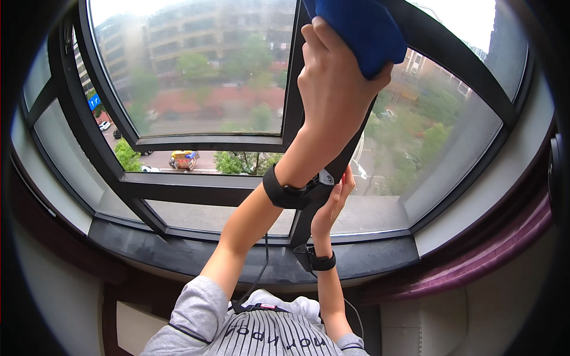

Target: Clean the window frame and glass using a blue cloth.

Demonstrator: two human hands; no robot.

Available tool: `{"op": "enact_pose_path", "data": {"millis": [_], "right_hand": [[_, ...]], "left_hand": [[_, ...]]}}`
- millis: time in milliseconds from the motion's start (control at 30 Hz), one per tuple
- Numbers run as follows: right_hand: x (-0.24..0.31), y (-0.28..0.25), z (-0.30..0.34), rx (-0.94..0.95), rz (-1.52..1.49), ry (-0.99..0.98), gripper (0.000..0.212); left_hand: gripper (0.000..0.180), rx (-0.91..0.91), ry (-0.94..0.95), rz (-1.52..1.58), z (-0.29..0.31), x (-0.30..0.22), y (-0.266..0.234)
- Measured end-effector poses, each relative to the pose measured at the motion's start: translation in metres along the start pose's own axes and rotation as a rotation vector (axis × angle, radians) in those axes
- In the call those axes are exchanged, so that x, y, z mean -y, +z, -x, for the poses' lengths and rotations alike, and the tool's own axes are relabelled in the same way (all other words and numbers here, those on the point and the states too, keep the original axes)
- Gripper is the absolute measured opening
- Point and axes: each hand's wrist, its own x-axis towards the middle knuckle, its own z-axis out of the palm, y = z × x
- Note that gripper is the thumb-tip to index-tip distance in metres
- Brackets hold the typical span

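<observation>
Stretched up at the top, my left hand [335, 77] is closed on a blue cloth [365, 35], its thumb and fingers bunching the fabric. The cloth lies over the upper part of a dark window post [356, 133] and hides what is beneath it. Lower down, my right hand [333, 204] rests against the right side of the same post, its visible fingers pointing upward and partly hidden behind my left wrist. No object shows in it. Each wrist wears a black band with a small device.
Left of the post, a hazy glass sash [196, 77] in a dark frame stands tilted outward, with a gap below it. A fixed pane [404, 136] is on the right. A dark sill [178, 249] runs below; a purple curtain [493, 255] hangs right. A cable [265, 261] dangles by my left arm.
</observation>
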Motion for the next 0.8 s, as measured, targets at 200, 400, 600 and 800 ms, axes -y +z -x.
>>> {"op": "enact_pose_path", "data": {"millis": [200,400,600,800], "right_hand": [[0.004,-0.018,-0.002,0.093,-0.149,0.125,0.057],[0.008,-0.018,-0.001,0.110,-0.227,0.152,0.053],[0.008,-0.029,0.001,0.079,-0.279,0.130,0.041],[0.025,-0.031,0.025,-0.024,-0.089,0.051,0.034]], "left_hand": [[0.088,0.328,-0.262,0.192,0.107,0.035,-0.033],[0.080,0.612,-0.295,0.099,0.188,0.080,-0.061],[0.072,0.823,-0.381,0.343,0.152,0.087,-0.077],[0.064,0.809,-0.596,0.619,0.147,0.107,-0.089]]}}
